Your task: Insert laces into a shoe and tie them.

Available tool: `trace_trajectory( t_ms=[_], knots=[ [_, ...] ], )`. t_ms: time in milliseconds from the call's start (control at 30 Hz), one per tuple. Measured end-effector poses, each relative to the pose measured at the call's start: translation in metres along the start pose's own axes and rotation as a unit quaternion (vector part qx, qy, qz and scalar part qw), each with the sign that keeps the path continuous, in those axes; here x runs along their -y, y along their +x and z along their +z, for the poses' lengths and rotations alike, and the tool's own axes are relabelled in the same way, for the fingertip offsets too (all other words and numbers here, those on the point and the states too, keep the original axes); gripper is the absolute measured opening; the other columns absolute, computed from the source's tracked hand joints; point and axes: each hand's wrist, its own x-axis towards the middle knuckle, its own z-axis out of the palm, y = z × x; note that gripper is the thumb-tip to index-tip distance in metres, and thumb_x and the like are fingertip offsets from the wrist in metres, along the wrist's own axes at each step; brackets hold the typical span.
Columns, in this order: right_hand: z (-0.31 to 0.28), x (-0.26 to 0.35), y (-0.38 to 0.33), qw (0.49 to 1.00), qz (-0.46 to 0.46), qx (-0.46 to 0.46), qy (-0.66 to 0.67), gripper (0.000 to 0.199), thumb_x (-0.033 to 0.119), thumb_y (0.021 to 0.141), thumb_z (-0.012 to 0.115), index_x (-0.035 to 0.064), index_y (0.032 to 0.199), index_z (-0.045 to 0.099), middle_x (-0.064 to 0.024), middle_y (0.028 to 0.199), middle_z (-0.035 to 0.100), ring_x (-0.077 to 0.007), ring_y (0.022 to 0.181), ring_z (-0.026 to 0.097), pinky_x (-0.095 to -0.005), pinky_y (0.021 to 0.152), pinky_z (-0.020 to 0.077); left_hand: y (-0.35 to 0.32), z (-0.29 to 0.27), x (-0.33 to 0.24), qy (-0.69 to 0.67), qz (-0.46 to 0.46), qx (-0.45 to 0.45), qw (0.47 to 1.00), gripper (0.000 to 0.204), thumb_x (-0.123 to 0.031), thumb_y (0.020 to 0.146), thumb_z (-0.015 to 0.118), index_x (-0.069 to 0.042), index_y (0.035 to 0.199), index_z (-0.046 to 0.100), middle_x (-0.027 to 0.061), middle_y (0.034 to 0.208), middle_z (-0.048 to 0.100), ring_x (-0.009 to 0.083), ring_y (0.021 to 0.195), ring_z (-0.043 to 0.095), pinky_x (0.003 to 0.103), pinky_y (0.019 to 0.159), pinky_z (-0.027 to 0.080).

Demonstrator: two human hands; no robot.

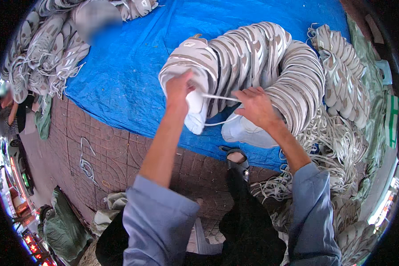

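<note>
A long curved row of nested white-and-grey shoe uppers (248, 53) lies on a blue tarp. My left hand (178, 92) is at the opening of the shoe upper (197, 71) on the row's left end, its fingers curled on it and slightly blurred. From that upper a white shoelace (219, 97) stretches taut to my right hand (256, 106), which pinches it between closed fingers. The lace's other length loops below, between the two ends of the row. My right hand hangs just over the row's near right end.
Loose white laces (337, 150) are heaped at the right. More shoe uppers lie in rows at the far right (343, 82) and in a pile (44, 53) at the far left. The blue tarp (119, 84) covers paving (115, 146), where a stray lace (86, 162) lies.
</note>
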Motion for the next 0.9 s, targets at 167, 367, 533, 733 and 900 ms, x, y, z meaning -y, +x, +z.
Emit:
trace_trajectory(
  t_ms=[167,367,533,733,900],
  knots=[
    [-0.002,-0.016,-0.001,0.982,-0.002,-0.035,0.183,0.029,0.017,0.060,0.066,0.0042,0.084,0.059,-0.0097,0.075,0.060,-0.0229,0.072,0.058,-0.0322,0.066,0.0448,-0.106,-0.084,-0.078,-0.117,-0.026,0.009,0.993,0.024,-0.014,0.071,0.058,-0.002,0.091,0.056,0.0053,0.088,0.058,0.0160,0.085,0.054,0.029,0.078,0.042],
    [-0.020,0.013,0.009,0.893,0.149,0.008,0.424,0.034,0.008,0.061,0.066,0.0020,0.094,0.059,-0.0068,0.078,0.061,-0.0118,0.074,0.056,-0.0255,0.065,0.0437,-0.243,-0.189,-0.237,0.088,0.252,-0.028,0.963,0.023,-0.015,0.080,0.044,0.001,0.095,0.054,0.0100,0.096,0.056,0.0194,0.087,0.055,0.034,0.082,0.042],
    [-0.074,0.101,-0.005,0.896,-0.014,-0.007,0.444,0.058,0.007,0.053,0.068,0.0067,0.109,0.052,-0.0035,0.103,0.054,-0.0138,0.094,0.047,-0.0231,0.075,0.0342,-0.345,-0.148,-0.267,-0.021,0.337,0.230,0.913,0.042,-0.023,0.083,0.037,0.000,0.118,0.038,0.0169,0.116,0.045,0.0275,0.110,0.041,0.042,0.094,0.032],
    [-0.130,0.254,-0.003,0.707,-0.164,0.108,0.679,0.089,0.007,0.047,0.067,0.0086,0.127,0.029,-0.0090,0.121,0.043,-0.0190,0.113,0.037,-0.0346,0.095,0.0236,-0.422,-0.133,-0.275,0.060,0.663,-0.023,0.746,0.048,-0.028,0.082,0.037,-0.002,0.122,0.034,0.0168,0.122,0.040,0.0302,0.115,0.035,0.044,0.096,0.029],
    [-0.173,0.297,-0.062,0.400,-0.221,0.200,0.867,0.083,0.008,0.050,0.061,-0.0001,0.126,0.028,-0.0115,0.119,0.043,-0.0223,0.112,0.040,-0.0336,0.096,0.0287,-0.428,-0.103,-0.275,-0.179,0.453,0.346,0.802,0.031,-0.020,0.086,0.036,0.000,0.106,0.049,0.0126,0.108,0.053,0.0220,0.099,0.051,0.037,0.089,0.038]
  ],
)
